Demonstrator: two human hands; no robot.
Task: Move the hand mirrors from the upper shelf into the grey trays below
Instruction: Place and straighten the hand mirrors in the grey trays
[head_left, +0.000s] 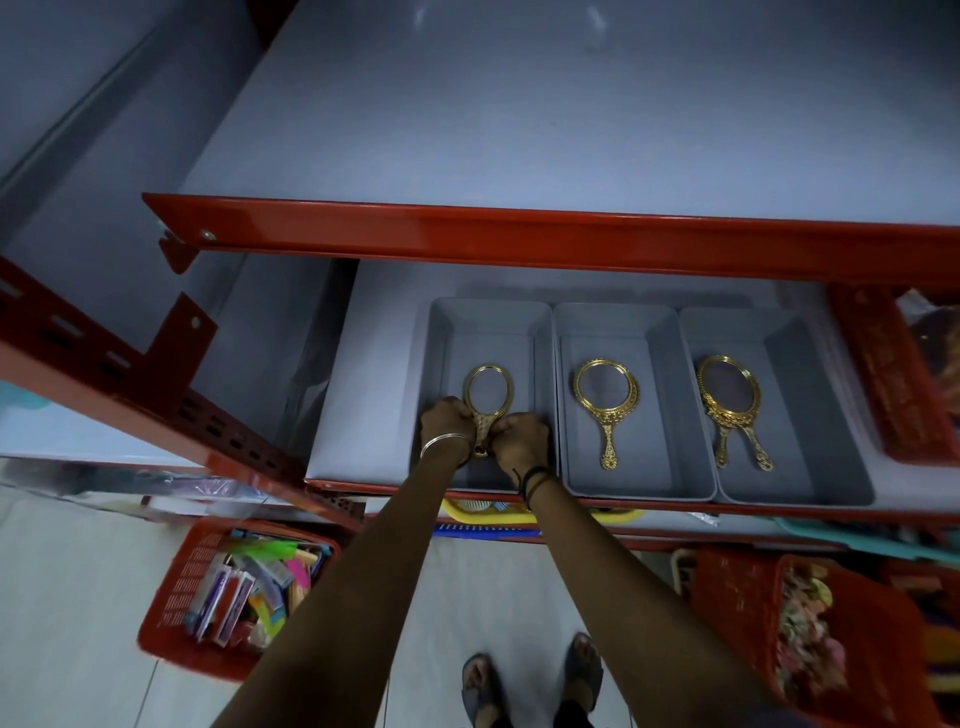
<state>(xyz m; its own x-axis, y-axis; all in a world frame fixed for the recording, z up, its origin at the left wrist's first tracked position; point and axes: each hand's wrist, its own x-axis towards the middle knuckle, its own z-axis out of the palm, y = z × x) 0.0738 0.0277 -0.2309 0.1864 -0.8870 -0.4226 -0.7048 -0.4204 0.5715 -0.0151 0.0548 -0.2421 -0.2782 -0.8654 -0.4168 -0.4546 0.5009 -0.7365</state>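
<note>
Three grey trays stand side by side on the lower shelf. In the left tray (441, 332) a gold oval hand mirror (488, 392) is held by its handle between my left hand (448, 423) and my right hand (521, 441), both closed on the handle. The middle tray (662, 364) holds gold round mirrors (605, 392) stacked together. The right tray (800, 374) holds two gold oval mirrors (727, 395), their handles splayed apart. The upper shelf (519, 130) shows a bare grey surface with no mirrors on it.
A red front rail (519, 236) of the upper shelf overhangs the trays. A red basket (904, 384) sits right of the trays. On the floor stand a red basket of packets (234, 587) at left and another red basket (810, 639) at right. My feet (530, 686) are below.
</note>
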